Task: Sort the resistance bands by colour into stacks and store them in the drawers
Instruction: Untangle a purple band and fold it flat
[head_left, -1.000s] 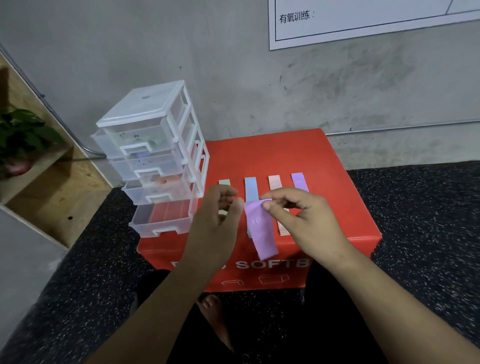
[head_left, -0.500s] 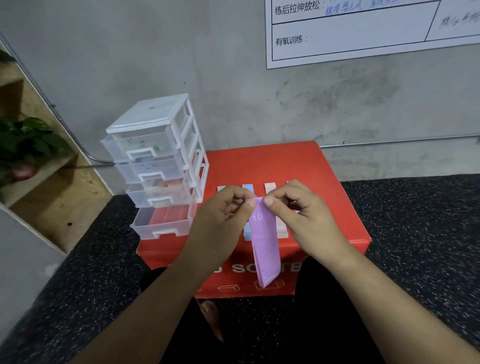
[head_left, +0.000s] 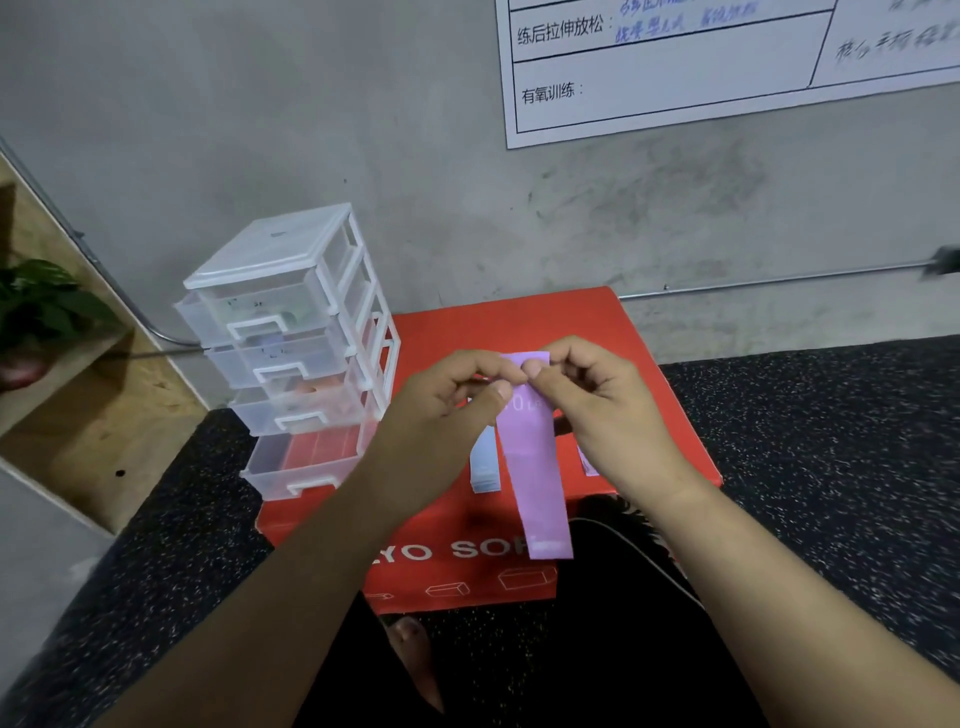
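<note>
A purple resistance band (head_left: 535, 467) hangs down over the front of the red box (head_left: 498, 327). My left hand (head_left: 441, 415) and my right hand (head_left: 602, 405) both pinch its top end between thumb and fingers. A blue band stack (head_left: 484, 462) lies on the box just left of it. A sliver of another purple band (head_left: 588, 465) shows under my right wrist. The clear plastic drawer unit (head_left: 291, 332) stands on the box's left side, with its bottom drawer (head_left: 301, 467) pulled out and showing nothing inside. The other bands on the box are hidden by my hands.
A concrete wall rises behind the box, with a white chart (head_left: 727, 62) on it. A wooden shelf with a potted plant (head_left: 36, 312) is at the left. Black speckled floor (head_left: 831, 441) surrounds the box. A bare foot (head_left: 415, 660) rests below the box front.
Both hands lifted the purple band higher, and it now hangs straighter and longer. The view tilted up, showing more of the wall chart.
</note>
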